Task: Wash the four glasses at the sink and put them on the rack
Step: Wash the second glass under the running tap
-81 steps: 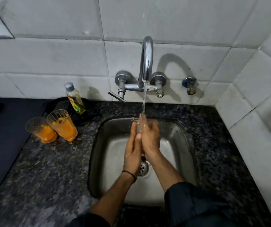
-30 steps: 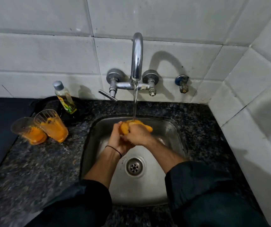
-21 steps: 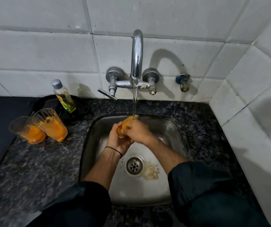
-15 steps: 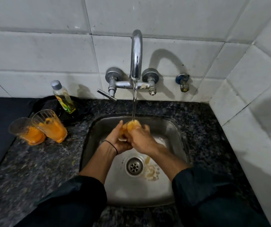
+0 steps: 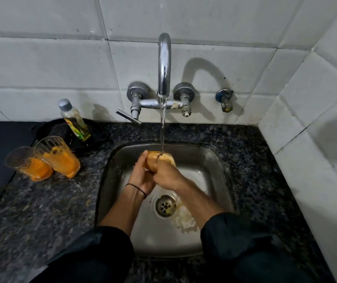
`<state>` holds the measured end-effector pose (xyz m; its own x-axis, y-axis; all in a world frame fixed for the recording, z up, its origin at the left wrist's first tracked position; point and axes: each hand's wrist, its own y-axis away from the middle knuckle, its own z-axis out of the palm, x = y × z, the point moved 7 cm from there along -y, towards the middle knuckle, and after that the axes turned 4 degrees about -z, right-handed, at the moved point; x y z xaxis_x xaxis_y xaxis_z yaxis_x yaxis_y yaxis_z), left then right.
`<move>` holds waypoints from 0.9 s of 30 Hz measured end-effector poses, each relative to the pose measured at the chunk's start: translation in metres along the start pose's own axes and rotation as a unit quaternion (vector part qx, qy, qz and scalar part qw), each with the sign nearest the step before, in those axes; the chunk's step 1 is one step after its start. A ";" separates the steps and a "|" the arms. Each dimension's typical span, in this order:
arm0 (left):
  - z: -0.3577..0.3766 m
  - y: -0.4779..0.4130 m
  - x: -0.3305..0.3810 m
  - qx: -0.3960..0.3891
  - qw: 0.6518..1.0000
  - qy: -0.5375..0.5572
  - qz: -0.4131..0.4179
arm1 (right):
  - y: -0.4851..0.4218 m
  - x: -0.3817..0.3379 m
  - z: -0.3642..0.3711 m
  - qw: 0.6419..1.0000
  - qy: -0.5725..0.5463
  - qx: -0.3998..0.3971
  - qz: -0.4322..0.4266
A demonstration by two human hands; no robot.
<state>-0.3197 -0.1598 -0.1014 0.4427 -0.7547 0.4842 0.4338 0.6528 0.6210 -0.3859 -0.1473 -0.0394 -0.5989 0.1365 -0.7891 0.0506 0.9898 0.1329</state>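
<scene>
Orange-stained glass (image 5: 160,160) is held over the sink (image 5: 214,164), right under the running tap (image 5: 164,64). My left hand (image 5: 143,177) cups it and my right hand (image 5: 166,177) wraps it, with the fingers (image 5: 140,163) of both curled round it. I'd keep its mouth tipped into the flow, turning and rubbing inside. Since half a second ago, the orange wash by the drain (image 5: 165,205) has paled. Two dirty glasses (image 5: 58,158) wait on the tabletop (image 5: 41,211).
</scene>
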 end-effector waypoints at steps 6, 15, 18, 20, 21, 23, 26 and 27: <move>0.002 0.002 -0.003 0.050 0.996 -0.070 -0.030 | 0.004 0.009 -0.006 0.868 0.464 -0.140 -0.113; -0.008 0.000 -0.006 0.048 0.998 0.024 -0.037 | -0.002 0.023 0.007 0.989 -0.040 0.007 0.140; -0.009 -0.005 -0.003 0.070 0.995 0.035 -0.066 | 0.007 -0.003 0.000 0.944 0.296 -0.105 -0.098; -0.003 -0.001 -0.007 0.077 0.992 0.029 -0.097 | 0.018 -0.014 -0.009 0.853 0.462 -0.179 -0.163; -0.002 -0.001 -0.008 0.081 0.991 0.024 -0.101 | 0.018 -0.013 -0.013 0.839 0.485 -0.190 -0.158; 0.001 -0.003 -0.008 0.085 0.991 0.031 -0.100 | 0.015 -0.011 -0.013 0.861 0.453 -0.195 -0.127; 0.005 -0.004 -0.003 0.085 0.992 0.043 -0.081 | 0.003 -0.004 -0.011 0.975 0.184 -0.118 0.039; 0.004 -0.004 -0.002 0.095 0.991 0.052 -0.075 | 0.000 -0.003 -0.010 0.992 0.061 -0.069 0.090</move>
<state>-0.3255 -0.1610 -0.1028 0.4676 -0.8248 0.3179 0.3495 0.5028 0.7906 -0.3926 -0.1478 -0.0311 -0.6829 0.2957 -0.6680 0.0597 0.9339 0.3525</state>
